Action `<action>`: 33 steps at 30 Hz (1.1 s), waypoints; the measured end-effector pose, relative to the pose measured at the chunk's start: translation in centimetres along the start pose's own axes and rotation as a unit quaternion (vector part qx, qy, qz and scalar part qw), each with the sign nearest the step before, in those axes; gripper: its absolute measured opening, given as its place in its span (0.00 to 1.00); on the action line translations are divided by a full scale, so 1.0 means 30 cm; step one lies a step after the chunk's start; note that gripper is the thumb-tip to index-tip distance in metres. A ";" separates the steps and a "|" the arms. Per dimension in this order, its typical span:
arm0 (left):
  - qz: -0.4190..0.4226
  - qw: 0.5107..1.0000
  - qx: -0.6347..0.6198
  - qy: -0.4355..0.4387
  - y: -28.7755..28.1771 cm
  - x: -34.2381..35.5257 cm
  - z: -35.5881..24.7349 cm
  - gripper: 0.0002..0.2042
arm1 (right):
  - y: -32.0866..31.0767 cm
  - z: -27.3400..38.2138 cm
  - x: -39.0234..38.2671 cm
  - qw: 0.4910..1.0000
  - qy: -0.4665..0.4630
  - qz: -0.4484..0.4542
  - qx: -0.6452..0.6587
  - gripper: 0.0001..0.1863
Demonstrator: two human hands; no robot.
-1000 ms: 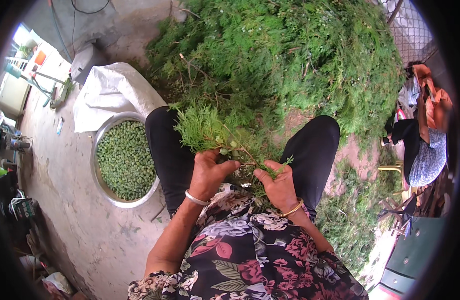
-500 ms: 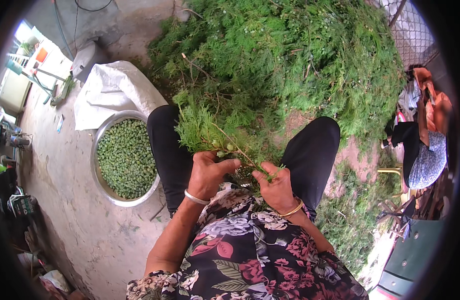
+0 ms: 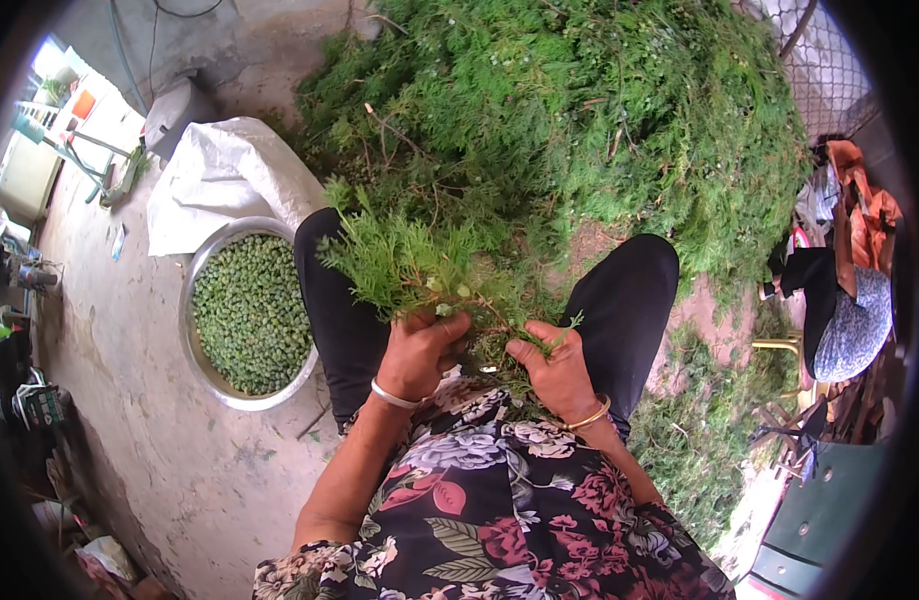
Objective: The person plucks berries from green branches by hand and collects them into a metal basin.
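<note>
Over my lap, between my knees, I hold a leafy green conifer sprig with a few pale green cones among its needles. My left hand is closed on its leafy side, thumb pointing right. Its fingertips are partly hidden under the sprig. The stem end is pinched between thumb and fingers of my right hand, with a bit of green sticking out past the thumb. To the left of my knee stands a round metal basin filled with small green cones.
A big heap of cut conifer branches lies ahead, and loose sprigs cover the ground at right. A white sack rests behind the basin. Another person sits at far right, near a dark green panel. Wire mesh hangs at upper right.
The sprig has shifted left and its leafy end has swung upward over my left knee. My left hand has moved slightly; both hands keep their hold.
</note>
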State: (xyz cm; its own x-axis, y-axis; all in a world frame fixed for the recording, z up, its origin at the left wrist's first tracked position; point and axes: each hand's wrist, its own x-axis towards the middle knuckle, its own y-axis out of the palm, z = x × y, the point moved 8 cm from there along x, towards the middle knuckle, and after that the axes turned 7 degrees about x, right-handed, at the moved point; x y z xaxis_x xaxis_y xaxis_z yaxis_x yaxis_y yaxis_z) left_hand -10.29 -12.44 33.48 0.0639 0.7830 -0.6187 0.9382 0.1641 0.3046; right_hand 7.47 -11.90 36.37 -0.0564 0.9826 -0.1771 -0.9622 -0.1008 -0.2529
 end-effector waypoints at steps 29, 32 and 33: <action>-0.526 0.483 0.652 0.252 -0.988 -0.135 -0.283 0.20 | -0.039 -0.060 0.045 0.797 0.167 0.163 0.557 0.14; -0.557 0.490 0.606 0.286 -0.955 -0.153 -0.311 0.14 | 0.012 0.018 0.033 0.592 0.053 0.416 0.689 0.17; -0.566 0.542 0.544 0.302 -0.942 -0.164 -0.320 0.12 | 0.020 0.011 0.037 0.563 0.030 0.448 0.694 0.18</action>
State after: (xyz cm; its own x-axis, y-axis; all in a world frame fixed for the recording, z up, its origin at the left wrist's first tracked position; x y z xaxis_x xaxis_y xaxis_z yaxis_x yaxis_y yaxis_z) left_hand -40.38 -15.17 34.89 -0.5763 0.6576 0.4852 -0.0728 0.5501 -0.8319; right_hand 6.75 -10.82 36.35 -0.7155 0.6237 0.3148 0.1616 -0.2907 0.9431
